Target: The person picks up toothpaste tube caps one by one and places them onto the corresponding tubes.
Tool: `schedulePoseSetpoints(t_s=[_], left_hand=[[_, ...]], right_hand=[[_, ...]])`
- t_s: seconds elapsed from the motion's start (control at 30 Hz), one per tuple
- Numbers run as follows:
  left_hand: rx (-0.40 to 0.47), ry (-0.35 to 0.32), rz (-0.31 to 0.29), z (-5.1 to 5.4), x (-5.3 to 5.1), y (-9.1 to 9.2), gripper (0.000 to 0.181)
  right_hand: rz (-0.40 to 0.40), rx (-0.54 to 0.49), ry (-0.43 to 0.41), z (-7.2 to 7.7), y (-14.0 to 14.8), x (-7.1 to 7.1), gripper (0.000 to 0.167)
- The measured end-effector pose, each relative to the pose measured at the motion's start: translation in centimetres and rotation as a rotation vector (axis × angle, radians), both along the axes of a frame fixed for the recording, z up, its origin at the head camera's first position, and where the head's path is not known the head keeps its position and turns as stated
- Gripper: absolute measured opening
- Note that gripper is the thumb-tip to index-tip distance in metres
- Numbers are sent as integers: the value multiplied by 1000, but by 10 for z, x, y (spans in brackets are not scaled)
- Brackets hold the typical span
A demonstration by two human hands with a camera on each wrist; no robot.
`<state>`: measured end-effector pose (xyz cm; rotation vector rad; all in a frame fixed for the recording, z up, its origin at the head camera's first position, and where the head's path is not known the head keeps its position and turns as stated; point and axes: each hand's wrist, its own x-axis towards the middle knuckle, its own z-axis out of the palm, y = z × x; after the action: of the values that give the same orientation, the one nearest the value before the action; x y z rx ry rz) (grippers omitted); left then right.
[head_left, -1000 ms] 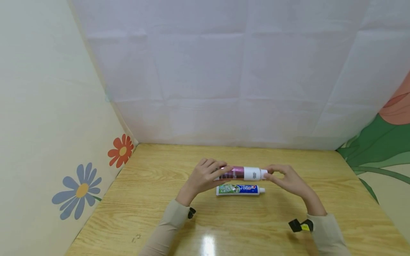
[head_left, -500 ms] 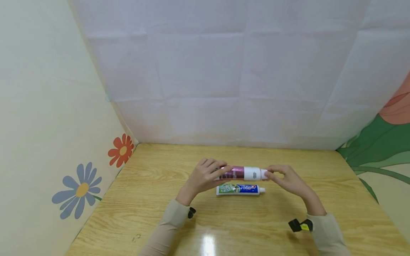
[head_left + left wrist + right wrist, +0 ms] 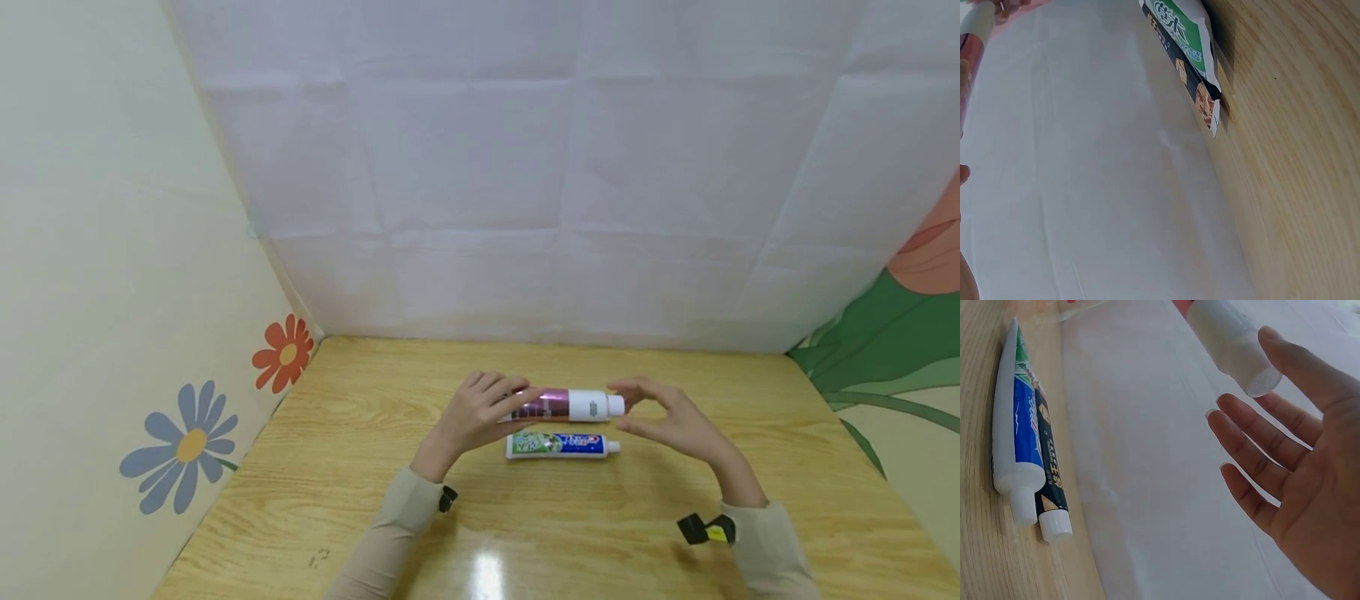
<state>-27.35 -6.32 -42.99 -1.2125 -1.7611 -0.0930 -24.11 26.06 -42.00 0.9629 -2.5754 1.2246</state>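
Observation:
In the head view my left hand [image 3: 476, 412] grips a maroon and white toothpaste tube [image 3: 553, 404] above the table, its white cap pointing right. My right hand [image 3: 678, 418] is around the cap end with thumb and fingers spread; the right wrist view shows the fingers parted beside the white cap [image 3: 1264, 381]. Below the held tube, a green and blue toothpaste tube [image 3: 558, 445] lies on the table. Beside it lies a black toothpaste tube [image 3: 1052, 464], visible in both wrist views but hidden in the head view.
The wooden table [image 3: 360, 517] meets a white cloth backdrop [image 3: 480, 208] at its back edge. A flower-printed panel [image 3: 135, 292] stands on the left, another with green leaves [image 3: 892, 358] on the right.
My right thumb and fingers have let go of the white cap and spread apart. The maroon tube has shifted very slightly left in my left hand's grip.

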Motion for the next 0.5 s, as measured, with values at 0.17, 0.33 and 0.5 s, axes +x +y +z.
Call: schedulePoseSetpoints(t_s=[0.17, 0.33, 0.5], left_hand=[[4, 5, -5, 0, 0, -1, 55], [12, 9, -10, 1, 0, -1, 59], [14, 8, -8, 1, 0, -1, 59]], right_hand=[[2, -34, 30, 1, 0, 1, 49], [3, -50, 37, 2, 0, 1, 44], [-6, -44, 34, 2, 1, 1, 36]])
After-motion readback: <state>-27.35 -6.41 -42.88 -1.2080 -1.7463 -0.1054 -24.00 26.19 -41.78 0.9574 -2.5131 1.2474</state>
